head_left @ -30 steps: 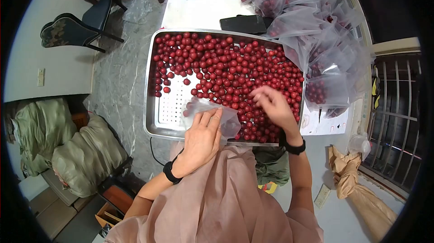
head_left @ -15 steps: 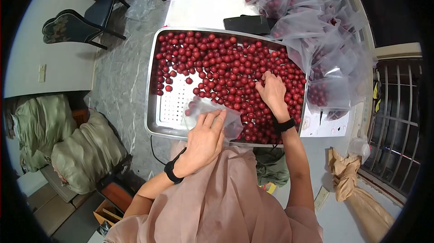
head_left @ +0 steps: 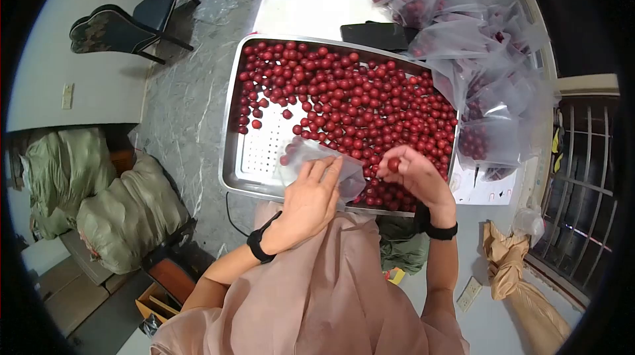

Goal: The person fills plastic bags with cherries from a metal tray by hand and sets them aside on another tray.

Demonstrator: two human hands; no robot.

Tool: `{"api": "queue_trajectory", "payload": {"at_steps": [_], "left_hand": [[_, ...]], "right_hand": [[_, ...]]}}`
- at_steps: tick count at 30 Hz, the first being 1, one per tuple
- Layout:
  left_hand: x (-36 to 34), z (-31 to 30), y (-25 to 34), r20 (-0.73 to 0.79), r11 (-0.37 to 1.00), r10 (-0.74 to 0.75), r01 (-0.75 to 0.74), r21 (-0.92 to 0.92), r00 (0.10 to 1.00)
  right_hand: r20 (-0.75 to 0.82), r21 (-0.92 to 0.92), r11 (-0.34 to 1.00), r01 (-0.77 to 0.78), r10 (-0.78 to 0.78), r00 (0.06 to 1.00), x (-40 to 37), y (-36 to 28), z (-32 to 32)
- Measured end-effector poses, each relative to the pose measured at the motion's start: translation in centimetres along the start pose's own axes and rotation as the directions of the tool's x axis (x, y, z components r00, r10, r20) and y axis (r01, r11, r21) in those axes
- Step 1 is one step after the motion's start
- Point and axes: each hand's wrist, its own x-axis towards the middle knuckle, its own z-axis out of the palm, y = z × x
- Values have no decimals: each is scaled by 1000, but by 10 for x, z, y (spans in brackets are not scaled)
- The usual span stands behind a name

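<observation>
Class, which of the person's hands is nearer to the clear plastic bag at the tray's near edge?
Left. The left hand holds the plastic bag, fingers on top of it. The right hand is just to the bag's right, pinching a red fruit over the tray.

view: single head-worn camera | facing: steeply down and forward over the person's chest | lens: fisheye, dark rounded corners | range: close; rectangular perforated steel tray (head_left: 258, 157) mid-frame, left hand (head_left: 307, 203) and right hand (head_left: 413, 176) lower centre
</observation>
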Motion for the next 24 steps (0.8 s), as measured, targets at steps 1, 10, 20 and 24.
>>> {"api": "queue_trajectory", "payload": {"at_steps": [1,10,20,24], "left_hand": [[0,1,0,-5,1000,14,-14,-4,1000],[-1,8,-3,-24,1000,31,-31,6,999],[-3,6,-2,-33,998,49,-48,40,998],[-5,6,1,-35,997,71,-70,27,997]], "right_hand": [[59,31,1000,-1,-1,998,-3,2,12],[99,-333,937,-106,146,984,16,34,58],[113,-562,754,-339,476,872,64,55,63],[121,-524,807,-271,385,915,66,60,70]]}}
